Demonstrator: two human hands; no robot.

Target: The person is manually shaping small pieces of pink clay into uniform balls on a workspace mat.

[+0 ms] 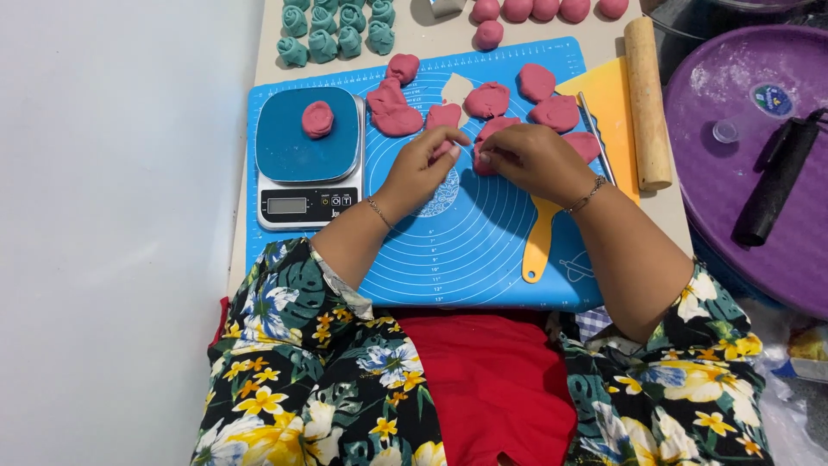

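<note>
Two hands met over the middle of the blue silicone baking mat (pixel 483 250), and between them sat a small lump of pink dough (pixel 479 155). The left hand (pixel 424 164) had its thumb and forefinger closed to a pinch on the lump's left edge, the other fingers curled loosely under. The right hand (pixel 533 158) covered the lump's right side, fingertips pressed together on it; how much dough lay under the palm I could not tell.

The dough looked soft and light, judging from the flattened pink pieces (pixel 488 99) lying just beyond the hands, each with a ragged edge and a dented face. Stuff like that would stretch and tear if pulled from one corner, so it seemed best taken from both sides at once with the fingertips, or lifted from beneath. It did not appear sticky against the mat, though that was only my guess.

To the left stood a digital kitchen scale (pixel 307 155) with one pink dough ball (pixel 317 119) on its platform. A yellow plastic scraper (pixel 539 246) lay partly under the right wrist, and a wooden rolling pin (pixel 647 99) rested along the mat's right edge. At the far edge of the table were teal dough swirls (pixel 332 30) and a row of round pink balls (pixel 543 10). A purple lid (pixel 733 181) sat off to the right.
</note>
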